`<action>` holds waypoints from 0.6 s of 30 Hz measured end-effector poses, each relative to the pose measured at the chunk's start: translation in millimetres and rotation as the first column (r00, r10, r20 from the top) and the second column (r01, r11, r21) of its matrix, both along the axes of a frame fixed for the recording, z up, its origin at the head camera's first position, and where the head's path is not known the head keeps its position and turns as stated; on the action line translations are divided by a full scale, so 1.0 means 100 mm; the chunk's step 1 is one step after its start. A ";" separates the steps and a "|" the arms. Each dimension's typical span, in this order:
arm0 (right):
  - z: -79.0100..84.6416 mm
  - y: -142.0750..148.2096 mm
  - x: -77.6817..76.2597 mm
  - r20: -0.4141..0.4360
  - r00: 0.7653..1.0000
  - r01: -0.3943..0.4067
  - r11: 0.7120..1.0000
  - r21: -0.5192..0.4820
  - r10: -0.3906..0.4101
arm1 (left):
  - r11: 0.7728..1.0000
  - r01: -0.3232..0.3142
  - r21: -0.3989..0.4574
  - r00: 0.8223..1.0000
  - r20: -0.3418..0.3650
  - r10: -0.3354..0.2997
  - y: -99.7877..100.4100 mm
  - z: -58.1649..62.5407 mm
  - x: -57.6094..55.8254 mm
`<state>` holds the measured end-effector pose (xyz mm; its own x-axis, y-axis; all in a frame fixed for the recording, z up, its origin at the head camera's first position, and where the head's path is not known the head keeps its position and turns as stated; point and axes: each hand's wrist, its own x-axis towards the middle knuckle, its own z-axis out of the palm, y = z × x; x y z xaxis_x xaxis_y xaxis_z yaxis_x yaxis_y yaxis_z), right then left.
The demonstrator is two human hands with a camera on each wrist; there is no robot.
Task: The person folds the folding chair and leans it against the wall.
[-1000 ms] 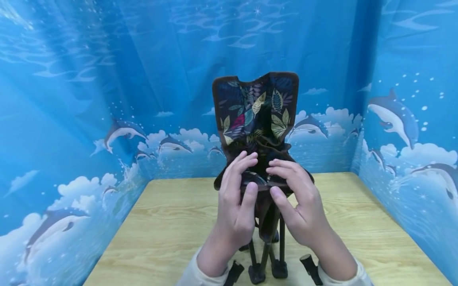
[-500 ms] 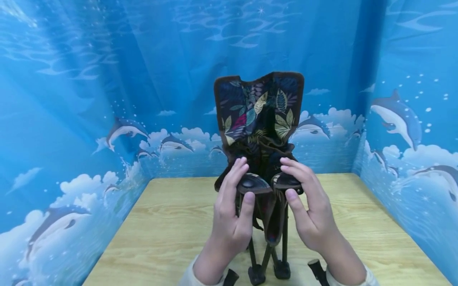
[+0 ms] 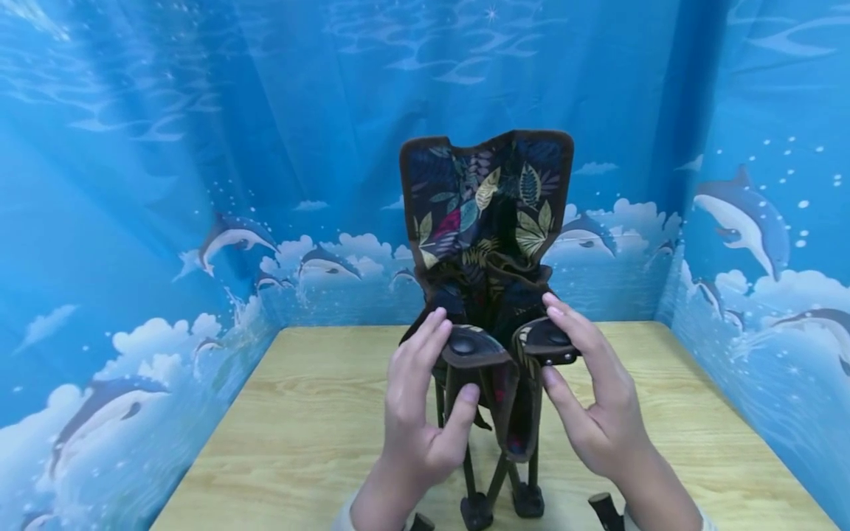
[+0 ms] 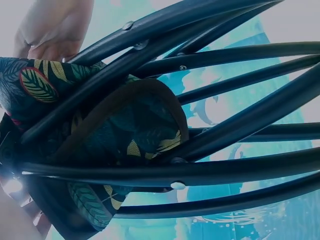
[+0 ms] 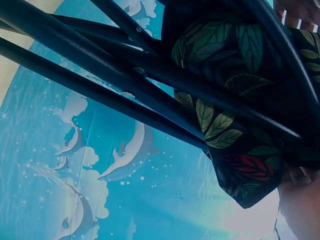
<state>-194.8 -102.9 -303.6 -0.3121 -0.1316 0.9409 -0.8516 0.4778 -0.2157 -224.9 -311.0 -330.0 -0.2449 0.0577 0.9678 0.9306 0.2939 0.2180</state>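
Note:
A small folding chair (image 3: 488, 184) with dark leaf-print fabric and black tube legs stands partly unfolded on the table. My left hand (image 3: 421, 413) holds its front left seat corner (image 3: 474, 346), fingers along the outer side and thumb in front. On the other side my right hand (image 3: 594, 398) grips the front right corner (image 3: 547, 335) between fingers and thumb. Seat fabric (image 3: 518, 428) sags in a fold between the corners. In the left wrist view, crossing legs (image 4: 225, 170) hide most of the hands; the right wrist view shows the right hand (image 5: 302, 205) behind fabric.
The chair's feet (image 3: 529, 500) rest on a wood-grain table (image 3: 319, 420). A blue curtain with dolphins (image 3: 239, 240) encloses the back and sides. Dark stubs (image 3: 606, 509) show by the wrists, at the lower frame edge.
Both hands have moved apart, and the seat's two front corners have spread with them. The fabric fold between them has opened wider. The chair's back has shifted slightly right in view.

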 end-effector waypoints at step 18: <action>0.04 -0.01 0.03 0.040 0.998 0.047 0.998 0.046 -0.049 | 0.997 -0.069 0.028 0.997 -0.018 0.069 0.02 0.03 -0.05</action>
